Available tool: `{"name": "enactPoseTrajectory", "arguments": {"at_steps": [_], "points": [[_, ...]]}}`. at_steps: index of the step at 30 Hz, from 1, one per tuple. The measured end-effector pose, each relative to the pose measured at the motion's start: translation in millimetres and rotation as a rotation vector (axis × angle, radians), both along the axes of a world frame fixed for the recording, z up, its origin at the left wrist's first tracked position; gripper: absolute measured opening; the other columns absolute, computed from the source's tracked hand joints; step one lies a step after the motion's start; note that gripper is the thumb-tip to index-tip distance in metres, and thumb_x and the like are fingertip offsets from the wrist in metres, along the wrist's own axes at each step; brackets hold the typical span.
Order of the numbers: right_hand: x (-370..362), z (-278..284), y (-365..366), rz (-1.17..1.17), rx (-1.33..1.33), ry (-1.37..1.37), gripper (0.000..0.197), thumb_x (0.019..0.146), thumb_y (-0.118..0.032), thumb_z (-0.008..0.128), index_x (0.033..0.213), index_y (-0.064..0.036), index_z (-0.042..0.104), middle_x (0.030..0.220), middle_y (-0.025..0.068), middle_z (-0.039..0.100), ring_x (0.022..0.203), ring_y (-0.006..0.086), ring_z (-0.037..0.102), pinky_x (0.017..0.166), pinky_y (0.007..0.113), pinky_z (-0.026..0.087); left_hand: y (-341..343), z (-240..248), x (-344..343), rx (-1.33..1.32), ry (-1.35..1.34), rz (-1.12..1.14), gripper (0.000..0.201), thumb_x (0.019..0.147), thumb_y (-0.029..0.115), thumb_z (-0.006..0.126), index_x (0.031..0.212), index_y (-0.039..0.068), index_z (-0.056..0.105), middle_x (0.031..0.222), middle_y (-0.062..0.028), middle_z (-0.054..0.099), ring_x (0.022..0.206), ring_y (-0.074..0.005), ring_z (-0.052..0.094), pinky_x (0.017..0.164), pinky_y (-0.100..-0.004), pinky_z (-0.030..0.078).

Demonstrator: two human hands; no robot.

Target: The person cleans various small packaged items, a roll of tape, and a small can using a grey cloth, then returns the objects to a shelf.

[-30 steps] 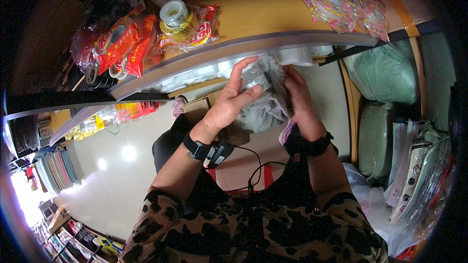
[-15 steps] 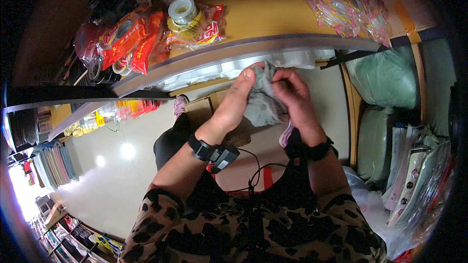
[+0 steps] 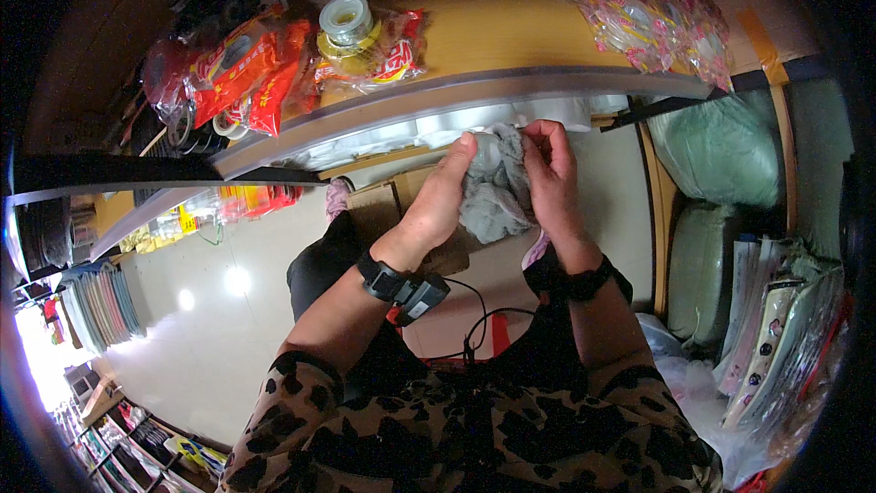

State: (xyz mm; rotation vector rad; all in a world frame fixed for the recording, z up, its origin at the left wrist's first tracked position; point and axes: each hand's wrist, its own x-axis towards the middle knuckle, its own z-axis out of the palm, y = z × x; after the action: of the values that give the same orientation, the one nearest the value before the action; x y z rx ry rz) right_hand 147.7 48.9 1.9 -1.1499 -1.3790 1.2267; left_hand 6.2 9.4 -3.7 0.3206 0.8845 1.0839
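Observation:
A crumpled grey fluffy cloth (image 3: 495,194) is held up in front of me, below the shelf edge. My left hand (image 3: 436,199) grips its left side, thumb up along the top and the other fingers hidden behind the fabric. On the other side my right hand (image 3: 554,173) is closed, its bent fingers and thumb pinching the upper right edge of the cloth. The lower part of the bundle hangs loose between both hands.
Above the hands runs a shelf edge (image 3: 438,96) bearing tape rolls (image 3: 346,20) and red packets (image 3: 251,73). Beneath the cloth are a cardboard box (image 3: 376,210) and pink shoes. A green plastic bag (image 3: 721,151) and wrapped goods (image 3: 766,347) stand at the right.
My right hand has shifted from over the cloth to its right edge, its fingers lifting slightly. More of the cloth's upper middle now shows. The left hand stays nearly in place.

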Motion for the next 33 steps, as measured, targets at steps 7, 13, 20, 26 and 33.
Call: {"name": "enactPoseTrajectory", "arguments": {"at_steps": [7, 13, 20, 26, 33], "points": [[-6.3, 15.2, -13.1, 0.206, 0.241, -0.242, 0.010, 0.081, -0.007, 0.053, 0.090, -0.0022, 0.051, 0.085, 0.0084, 0.055, 0.082, 0.0208, 0.054, 0.074, 0.029, 0.042, -2.6, -10.2, 2.5, 0.148, 0.222, -0.083, 0.079, 0.086, 0.053, 0.034, 0.131, -0.008, 0.013, 0.136, -0.0186, 0.020, 0.127, -0.0238, 0.017, 0.103, -0.0288, 0.014], [-3.1, 3.7, -2.5, -0.005, 0.073, -0.145, 0.008, 0.086, -0.006, 0.047, 0.093, -0.0024, 0.048, 0.085, 0.0024, 0.050, 0.078, 0.0080, 0.045, 0.072, 0.021, 0.038, 1.5, -4.4, -1.0, 0.196, 0.222, -0.070, 0.061, 0.088, 0.047, 0.036, 0.122, -0.004, 0.032, 0.120, -0.0126, 0.038, 0.115, -0.0182, 0.031, 0.098, -0.0274, 0.021], [1.3, 18.0, -4.9, 0.367, 0.293, -0.298, 0.041, 0.077, -0.019, 0.059, 0.113, -0.0061, 0.044, 0.108, 0.0090, 0.048, 0.102, 0.0227, 0.046, 0.089, 0.030, 0.034, -0.5, 0.8, -1.9, 0.361, 0.459, -0.023, 0.034, 0.087, 0.035, 0.048, 0.103, 0.005, 0.045, 0.092, -0.0026, 0.049, 0.089, -0.0095, 0.042, 0.083, -0.0239, 0.035], [10.8, 16.0, -5.0, 0.389, 0.045, -0.225, 0.044, 0.071, -0.011, 0.063, 0.110, -0.0054, 0.043, 0.106, 0.0079, 0.047, 0.102, 0.0202, 0.044, 0.088, 0.030, 0.035, -2.1, 0.4, -3.8, 0.391, 0.632, -0.034, 0.030, 0.085, 0.030, 0.054, 0.097, 0.005, 0.045, 0.083, -0.0031, 0.050, 0.078, -0.0101, 0.044, 0.071, -0.0234, 0.039], [15.8, 16.1, -0.3, 0.430, 0.066, -0.263, 0.047, 0.068, -0.009, 0.065, 0.108, -0.0031, 0.042, 0.107, 0.0095, 0.046, 0.102, 0.0214, 0.044, 0.089, 0.031, 0.034, 0.6, 3.5, -6.7, 0.489, 0.604, -0.013, 0.018, 0.085, 0.019, 0.055, 0.093, 0.004, 0.049, 0.080, 0.0010, 0.051, 0.079, -0.0070, 0.043, 0.072, -0.0212, 0.038]]}}
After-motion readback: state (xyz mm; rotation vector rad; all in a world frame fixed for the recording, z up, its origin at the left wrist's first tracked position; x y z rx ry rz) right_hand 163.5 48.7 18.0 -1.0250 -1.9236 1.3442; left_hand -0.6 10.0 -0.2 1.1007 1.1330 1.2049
